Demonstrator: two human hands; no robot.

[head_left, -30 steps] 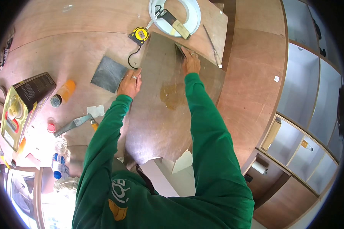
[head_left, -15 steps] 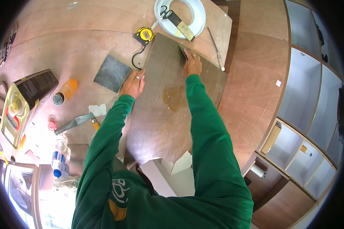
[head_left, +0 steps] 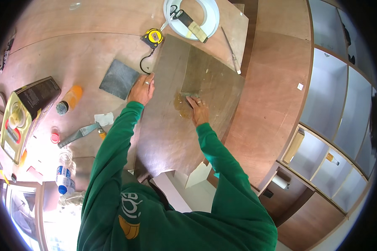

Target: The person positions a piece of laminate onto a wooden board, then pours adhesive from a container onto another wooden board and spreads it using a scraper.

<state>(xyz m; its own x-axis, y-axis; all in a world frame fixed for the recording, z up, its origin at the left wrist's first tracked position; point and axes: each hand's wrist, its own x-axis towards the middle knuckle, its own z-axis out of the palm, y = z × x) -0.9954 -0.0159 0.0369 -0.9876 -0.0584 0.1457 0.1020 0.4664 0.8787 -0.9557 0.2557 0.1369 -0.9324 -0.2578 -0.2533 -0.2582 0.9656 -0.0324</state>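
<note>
A brown wood-look panel [head_left: 163, 138] lies at an angle on the workbench in front of me. On its middle sits a wet amber puddle [head_left: 181, 108], looking like glue. My right hand [head_left: 200, 113] presses a thin flat spreader [head_left: 190, 94] down at the puddle's upper edge; my fingers partly cover it. A darker smeared band [head_left: 197, 67] runs from there to the panel's far edge. My left hand [head_left: 141, 90] grips the panel's left edge, fingers curled at the rim. Right beside that hand lies a dark grey square sheet [head_left: 118, 79].
Beyond the panel are a yellow tape measure [head_left: 154, 37], a white ring [head_left: 213, 14] with scissors [head_left: 176, 12], and a thin rod [head_left: 230, 50]. On the left stand a metal can [head_left: 33, 100], an orange bottle [head_left: 73, 97], a scraper [head_left: 79, 134] and a water bottle [head_left: 63, 178]. Shelving [head_left: 324, 88] is at right.
My right hand has drawn the spreader back toward me, from near the panel's far edge to the amber puddle. My left hand keeps its place on the panel's edge. The view shifted slightly.
</note>
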